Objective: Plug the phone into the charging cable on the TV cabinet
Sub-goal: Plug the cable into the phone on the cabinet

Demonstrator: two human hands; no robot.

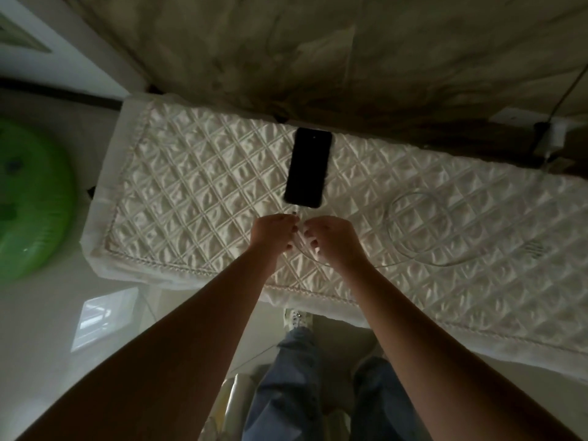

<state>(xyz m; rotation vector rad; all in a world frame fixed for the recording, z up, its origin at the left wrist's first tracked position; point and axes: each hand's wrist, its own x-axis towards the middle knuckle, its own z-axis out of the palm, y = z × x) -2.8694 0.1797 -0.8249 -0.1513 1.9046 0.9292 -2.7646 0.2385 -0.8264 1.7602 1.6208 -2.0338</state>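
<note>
A black phone (308, 167) lies screen up on the white quilted cover of the TV cabinet (191, 186), near the cabinet's back edge. A thin white charging cable (416, 229) forms a loop on the cover to the right, then runs between my hands to the phone's near edge. Its plug end touches that edge; I cannot tell whether it is seated. My left hand (272, 232) and my right hand (332, 240) sit close together just below the phone, fingertips pinched on the cable near the plug.
A round green plastic object (30, 198) stands on the floor to the left of the cabinet. A white adapter with a dark cord (547, 140) is at the wall, back right. My legs in jeans (292, 386) stand against the cabinet front.
</note>
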